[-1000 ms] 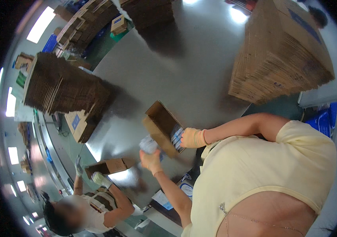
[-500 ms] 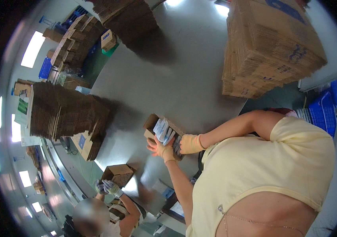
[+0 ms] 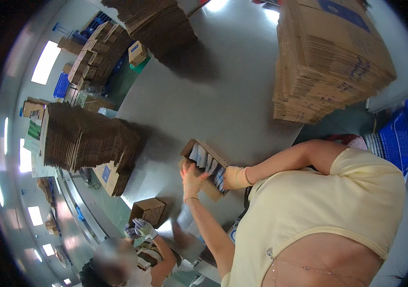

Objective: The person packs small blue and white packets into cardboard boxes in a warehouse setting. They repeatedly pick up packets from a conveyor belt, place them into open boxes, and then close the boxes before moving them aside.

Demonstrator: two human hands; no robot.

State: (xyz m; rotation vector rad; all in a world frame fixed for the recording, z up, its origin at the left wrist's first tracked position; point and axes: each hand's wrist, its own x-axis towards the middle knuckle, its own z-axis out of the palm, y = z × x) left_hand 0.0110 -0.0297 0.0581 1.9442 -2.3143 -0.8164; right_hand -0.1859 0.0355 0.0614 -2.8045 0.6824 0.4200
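Note:
An open cardboard box point(image 3: 212, 192) sits on the grey metal table in front of me, its near-left flap turned outward. Inside it stands a row of small pale blue-white packets point(image 3: 202, 157). My left hand point(image 3: 194, 182), in a light knitted glove with orange fingertips, is at the box's left side; its fingers are spread and hold nothing. My right hand point(image 3: 235, 177), gloved alike, is closed over the right end of the box, beside the last packets. Its fingertips are partly hidden.
Tall stacks of flattened cartons stand at the right point(image 3: 330, 71), left point(image 3: 86, 138) and far edge point(image 3: 165, 28) of the table point(image 3: 242, 81). At lower left, a co-worker's gloved hands point(image 3: 141, 228) are at another open box point(image 3: 147, 210). Blue baskets point(image 3: 395, 138) stand beyond my right arm.
My left hand has let go of the packets and drawn back to the box's left side. The packets now sit lower in the box. The whole view has shifted slightly.

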